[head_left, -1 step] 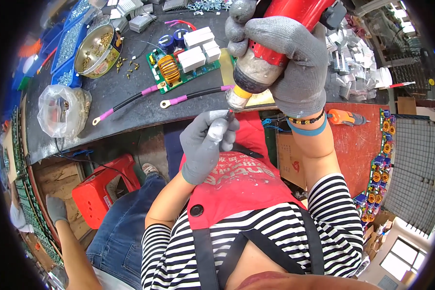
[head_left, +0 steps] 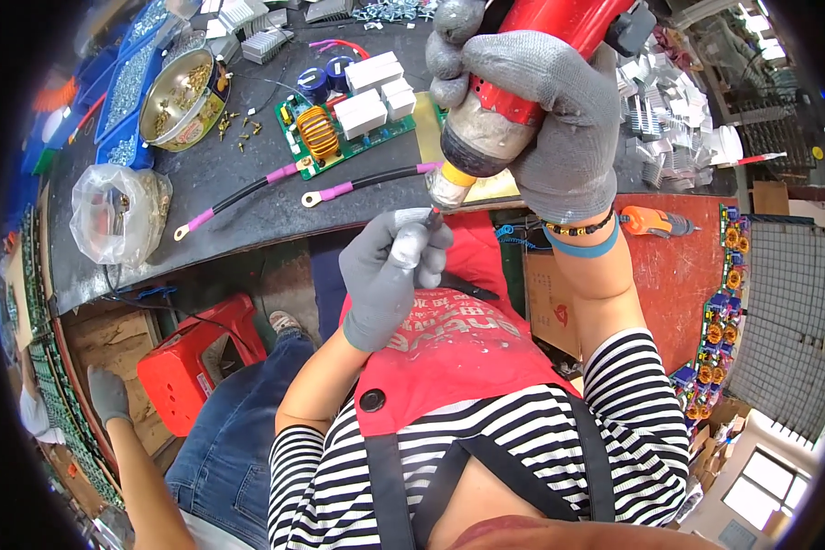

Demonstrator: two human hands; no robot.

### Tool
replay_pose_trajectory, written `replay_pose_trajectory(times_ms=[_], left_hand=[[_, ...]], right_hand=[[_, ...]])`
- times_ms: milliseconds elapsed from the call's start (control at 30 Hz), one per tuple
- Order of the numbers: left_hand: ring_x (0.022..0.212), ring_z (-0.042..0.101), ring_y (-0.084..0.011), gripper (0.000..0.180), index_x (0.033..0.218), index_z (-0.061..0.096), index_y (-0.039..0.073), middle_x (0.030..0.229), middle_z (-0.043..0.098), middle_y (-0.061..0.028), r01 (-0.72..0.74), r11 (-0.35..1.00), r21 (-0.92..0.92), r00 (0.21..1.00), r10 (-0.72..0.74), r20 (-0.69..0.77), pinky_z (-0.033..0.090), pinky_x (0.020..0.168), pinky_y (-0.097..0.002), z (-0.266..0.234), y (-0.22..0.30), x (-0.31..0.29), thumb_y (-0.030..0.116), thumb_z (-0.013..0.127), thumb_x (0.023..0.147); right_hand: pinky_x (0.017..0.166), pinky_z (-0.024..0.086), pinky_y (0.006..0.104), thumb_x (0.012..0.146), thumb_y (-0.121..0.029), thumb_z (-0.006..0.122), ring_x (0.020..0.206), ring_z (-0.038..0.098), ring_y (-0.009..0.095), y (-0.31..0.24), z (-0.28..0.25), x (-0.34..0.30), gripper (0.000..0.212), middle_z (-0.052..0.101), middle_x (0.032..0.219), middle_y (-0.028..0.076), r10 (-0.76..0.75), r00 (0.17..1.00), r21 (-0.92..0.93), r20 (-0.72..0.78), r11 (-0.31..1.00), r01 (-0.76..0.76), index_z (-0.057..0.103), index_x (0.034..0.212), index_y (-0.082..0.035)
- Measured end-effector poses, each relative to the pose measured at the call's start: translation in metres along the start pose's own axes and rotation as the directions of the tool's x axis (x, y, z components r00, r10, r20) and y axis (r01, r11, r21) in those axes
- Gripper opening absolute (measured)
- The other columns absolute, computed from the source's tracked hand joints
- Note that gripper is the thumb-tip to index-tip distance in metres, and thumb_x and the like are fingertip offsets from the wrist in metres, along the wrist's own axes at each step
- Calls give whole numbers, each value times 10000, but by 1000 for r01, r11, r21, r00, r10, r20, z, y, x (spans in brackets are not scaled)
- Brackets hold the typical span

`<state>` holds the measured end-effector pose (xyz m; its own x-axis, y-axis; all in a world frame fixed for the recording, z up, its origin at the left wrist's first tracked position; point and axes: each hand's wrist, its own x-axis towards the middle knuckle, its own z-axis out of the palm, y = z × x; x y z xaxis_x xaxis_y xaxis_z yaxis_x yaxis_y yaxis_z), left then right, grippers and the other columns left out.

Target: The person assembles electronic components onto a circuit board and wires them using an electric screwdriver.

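My right hand (head_left: pixel 570 119), in a grey glove, is wrapped round a red heat gun (head_left: pixel 488 130) with a dirty pale front, a yellow ring and a short metal nozzle pointing down. Just beneath that nozzle, my gloved left hand (head_left: pixel 385 266) pinches a small dark piece with a red tip (head_left: pixel 435 213); the fingers cover most of it. Beyond my hands lies a green circuit board (head_left: pixel 378 139) carrying a copper coil, white blocks and blue capacitors. A black cable with purple sleeves (head_left: pixel 238 199) runs from it, and another lugged cable (head_left: pixel 371 183) lies close to the nozzle.
On the left stand a round tin of brass screws (head_left: pixel 185 133), a plastic bag (head_left: pixel 119 215) and blue bins (head_left: pixel 124 105). Metal heat sinks (head_left: pixel 665 115) are heaped at right, near an orange screwdriver (head_left: pixel 655 222). Another person's gloved hand (head_left: pixel 108 394) is by a red stool (head_left: pixel 188 376).
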<state>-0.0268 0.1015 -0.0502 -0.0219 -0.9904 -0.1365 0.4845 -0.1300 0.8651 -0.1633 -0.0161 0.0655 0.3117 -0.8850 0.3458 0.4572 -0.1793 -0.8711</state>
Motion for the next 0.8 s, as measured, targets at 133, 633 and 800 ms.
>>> replay_pose_trajectory(times_ms=[133,633,800], left_hand=[[594,535,-71,250,1090,623,-18,876,666,-95,115,959,-258,985,-76,156,403,495,-185,-4,-13,7,197,543,992],[869,580,-346,233,1037,616,76,973,595,-118,-613,-142,777,736,257,627,475,774,-426,-18,-27,103,207,663,849],[855,608,-329,227,1012,612,91,955,599,-107,-549,-163,820,801,178,572,486,701,-416,-18,-18,110,255,655,860]], right_hand=[[649,510,297,810,-110,605,713,625,188,-9,2,-6,209,629,841,121,40,996,-99,-79,994,-48,619,976,16],[519,484,270,710,-117,754,607,621,137,30,-103,16,154,655,747,11,-491,801,-879,342,132,457,703,856,-119],[560,503,256,712,68,642,662,616,148,-25,-44,7,363,631,853,73,-129,876,-249,-464,968,10,545,1053,-7]])
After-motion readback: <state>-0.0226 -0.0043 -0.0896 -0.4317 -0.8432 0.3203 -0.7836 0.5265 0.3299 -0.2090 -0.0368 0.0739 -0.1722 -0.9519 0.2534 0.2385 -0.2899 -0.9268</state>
